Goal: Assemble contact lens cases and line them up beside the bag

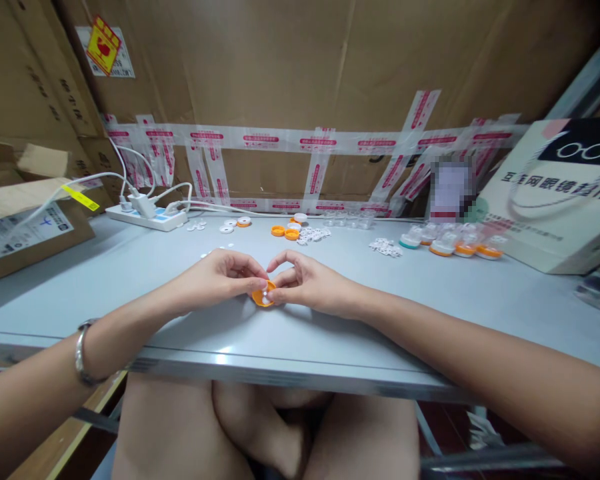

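Both hands meet over the grey table [360, 313] near its front edge. My left hand [220, 277] and my right hand [305, 283] are closed in pinches on one small orange cap [261, 297], which has a small white piece in its middle. The fingertips of both hands touch the cap's rim. A metal bracelet [83, 353] sits on my left wrist.
Further back lie loose orange caps [285, 231], white discs [227, 227], small white pieces [386, 247] and a row of clear containers with orange and teal lids [450, 243]. A white power strip [147, 215] is back left, a white box [555, 200] at right, cardboard boxes behind.
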The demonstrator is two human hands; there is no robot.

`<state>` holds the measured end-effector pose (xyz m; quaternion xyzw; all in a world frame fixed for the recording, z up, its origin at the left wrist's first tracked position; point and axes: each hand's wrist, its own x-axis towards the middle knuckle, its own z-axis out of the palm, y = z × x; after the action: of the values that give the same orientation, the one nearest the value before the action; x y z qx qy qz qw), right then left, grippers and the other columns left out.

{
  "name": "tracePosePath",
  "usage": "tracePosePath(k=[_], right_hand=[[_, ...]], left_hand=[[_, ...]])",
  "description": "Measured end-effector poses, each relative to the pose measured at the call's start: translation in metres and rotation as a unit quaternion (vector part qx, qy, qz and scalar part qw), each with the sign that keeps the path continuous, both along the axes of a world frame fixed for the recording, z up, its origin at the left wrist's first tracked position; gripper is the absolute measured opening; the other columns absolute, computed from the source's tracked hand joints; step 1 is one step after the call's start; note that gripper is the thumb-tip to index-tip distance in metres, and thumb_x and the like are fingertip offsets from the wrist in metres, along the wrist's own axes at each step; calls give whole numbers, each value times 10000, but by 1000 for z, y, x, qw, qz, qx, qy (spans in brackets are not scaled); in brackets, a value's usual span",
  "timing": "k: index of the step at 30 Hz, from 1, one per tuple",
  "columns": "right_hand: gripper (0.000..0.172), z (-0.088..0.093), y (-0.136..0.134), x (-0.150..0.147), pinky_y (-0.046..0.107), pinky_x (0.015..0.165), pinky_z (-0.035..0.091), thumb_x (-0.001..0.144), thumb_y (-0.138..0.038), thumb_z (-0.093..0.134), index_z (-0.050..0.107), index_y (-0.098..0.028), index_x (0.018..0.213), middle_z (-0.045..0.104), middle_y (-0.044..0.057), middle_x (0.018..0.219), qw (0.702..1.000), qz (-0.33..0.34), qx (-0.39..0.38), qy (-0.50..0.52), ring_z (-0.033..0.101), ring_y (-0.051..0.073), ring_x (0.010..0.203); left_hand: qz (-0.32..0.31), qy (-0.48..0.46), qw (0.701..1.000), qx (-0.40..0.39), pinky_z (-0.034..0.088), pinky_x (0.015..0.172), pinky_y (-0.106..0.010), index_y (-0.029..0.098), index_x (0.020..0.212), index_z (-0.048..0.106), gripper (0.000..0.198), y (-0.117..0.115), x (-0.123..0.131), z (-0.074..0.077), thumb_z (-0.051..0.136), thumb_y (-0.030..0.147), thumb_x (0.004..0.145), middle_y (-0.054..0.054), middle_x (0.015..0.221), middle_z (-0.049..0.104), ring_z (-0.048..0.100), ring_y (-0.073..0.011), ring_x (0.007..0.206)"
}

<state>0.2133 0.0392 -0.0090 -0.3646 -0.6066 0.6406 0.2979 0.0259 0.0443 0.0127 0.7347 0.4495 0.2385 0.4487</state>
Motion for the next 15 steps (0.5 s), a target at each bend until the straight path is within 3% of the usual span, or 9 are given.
tracePosePath(k=[15], right_hand=[[336, 1, -1, 0, 269, 749, 527, 728, -40, 673, 434, -199, 902, 700, -54, 676, 1000, -1, 1, -2, 673, 89, 655]], left_hand=[[0, -1, 1000, 0, 493, 671, -248, 160, 784, 688, 241, -1, 1, -2, 690, 385, 698, -25, 761, 730, 657, -152, 714]])
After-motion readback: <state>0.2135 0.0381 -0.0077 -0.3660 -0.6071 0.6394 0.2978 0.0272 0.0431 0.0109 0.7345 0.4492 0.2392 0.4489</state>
